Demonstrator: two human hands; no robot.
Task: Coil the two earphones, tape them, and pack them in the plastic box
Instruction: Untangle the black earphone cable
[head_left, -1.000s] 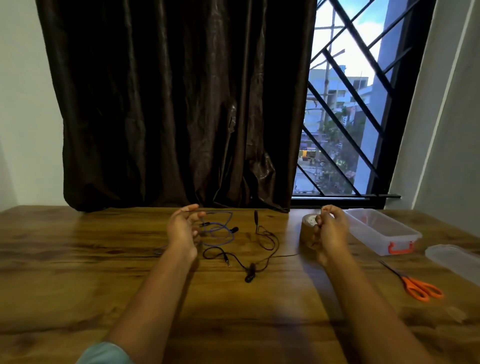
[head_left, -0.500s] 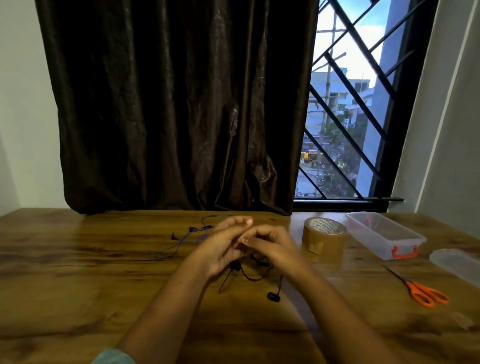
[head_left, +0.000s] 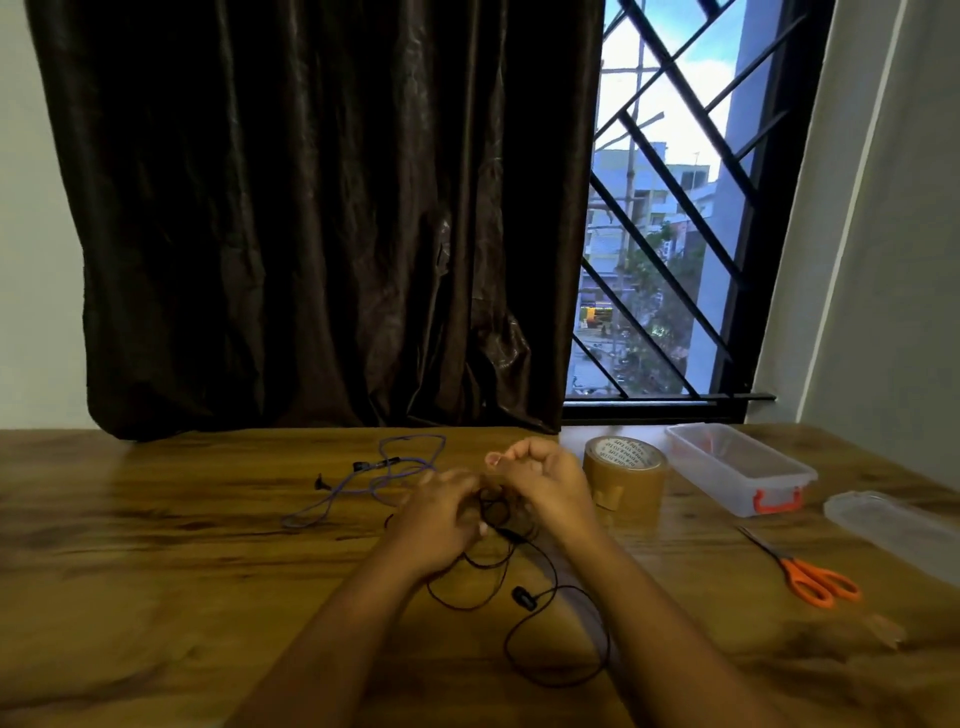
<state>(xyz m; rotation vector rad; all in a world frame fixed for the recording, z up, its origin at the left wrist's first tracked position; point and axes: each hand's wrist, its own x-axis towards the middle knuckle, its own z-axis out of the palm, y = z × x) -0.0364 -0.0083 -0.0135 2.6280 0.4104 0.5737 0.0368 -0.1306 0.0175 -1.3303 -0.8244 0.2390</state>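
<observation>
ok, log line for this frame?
phase: coiling | left hand, right hand: grip black earphone | purple earphone: uncoiled | plastic box: open

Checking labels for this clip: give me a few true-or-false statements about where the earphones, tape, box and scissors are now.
1. The left hand and right hand hold the black earphone. True.
2. The purple earphone is in the box. False: it lies on the table, left of the hands.
3. The lid is on the box. False: it lies apart, right of the box.
4. The scissors lie untouched on the table. True.
5. The tape is in the right hand. False: it stands on the table beside it.
</observation>
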